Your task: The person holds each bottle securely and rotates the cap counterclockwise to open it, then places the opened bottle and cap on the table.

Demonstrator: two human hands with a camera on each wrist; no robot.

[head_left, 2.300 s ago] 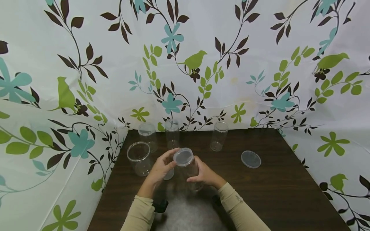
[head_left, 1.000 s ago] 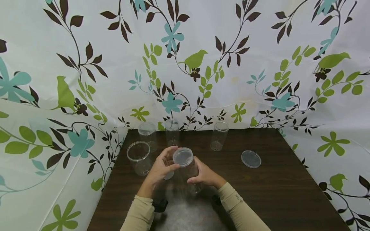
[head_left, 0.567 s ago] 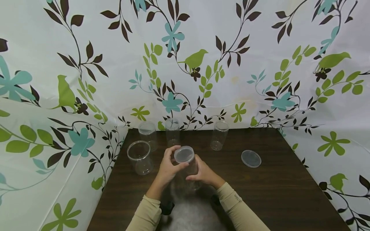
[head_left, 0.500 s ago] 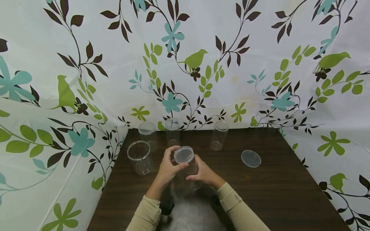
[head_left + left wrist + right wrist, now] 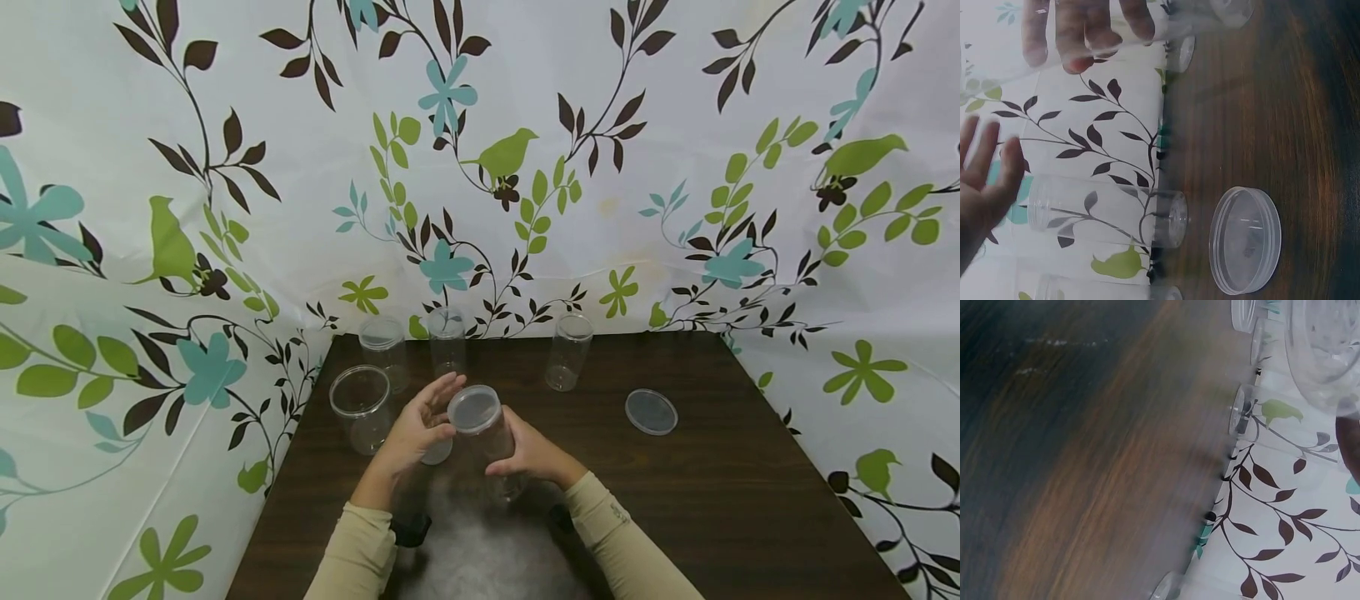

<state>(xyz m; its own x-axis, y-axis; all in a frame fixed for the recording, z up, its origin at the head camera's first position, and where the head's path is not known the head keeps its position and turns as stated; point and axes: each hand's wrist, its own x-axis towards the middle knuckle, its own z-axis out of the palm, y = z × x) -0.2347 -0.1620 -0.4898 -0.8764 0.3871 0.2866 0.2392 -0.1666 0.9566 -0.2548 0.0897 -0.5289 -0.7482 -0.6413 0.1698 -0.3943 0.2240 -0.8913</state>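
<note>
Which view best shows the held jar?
The head view: the jar shows its lid and most of its body. The left wrist view crops it to a stretch up top; the right wrist view, to a curve at upper right.

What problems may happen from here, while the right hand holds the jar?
Only the right hand seems to hold the jar, so it might slip. The lid on this jar may be loose; I cannot see how tightly it fits. The left hand is close to the wide jar and could knock it over.
</note>
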